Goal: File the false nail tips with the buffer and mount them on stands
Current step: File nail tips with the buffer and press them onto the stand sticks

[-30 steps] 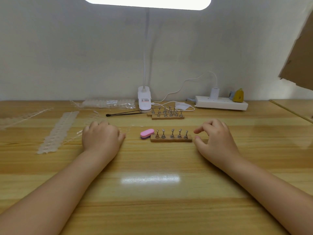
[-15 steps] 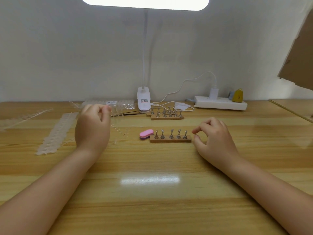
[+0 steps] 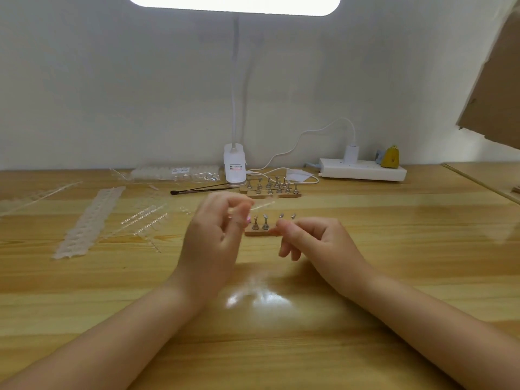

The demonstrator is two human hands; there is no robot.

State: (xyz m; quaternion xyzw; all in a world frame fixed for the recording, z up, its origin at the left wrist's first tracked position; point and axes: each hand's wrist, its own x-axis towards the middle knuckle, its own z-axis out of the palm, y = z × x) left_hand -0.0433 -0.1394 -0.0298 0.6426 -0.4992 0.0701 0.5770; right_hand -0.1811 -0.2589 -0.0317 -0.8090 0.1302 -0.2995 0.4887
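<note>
The left hand (image 3: 209, 243) pinches a clear strip of nail tips (image 3: 260, 205), raised above the near stand (image 3: 260, 230). The right hand (image 3: 315, 237) hovers beside it, with fingers loosely curled and holding nothing. The pink buffer (image 3: 248, 219) is almost hidden behind the left hand. To do this step well, the right fingers should probably take one tip near its base and twist gently, while the strip stays steady.

I see a white clip-on desk lamp (image 3: 234, 168) at the wooden counter's (image 3: 394, 249) back edge, a white power strip (image 3: 363, 170) right of it, brown cardboard (image 3: 495, 88) top right.
</note>
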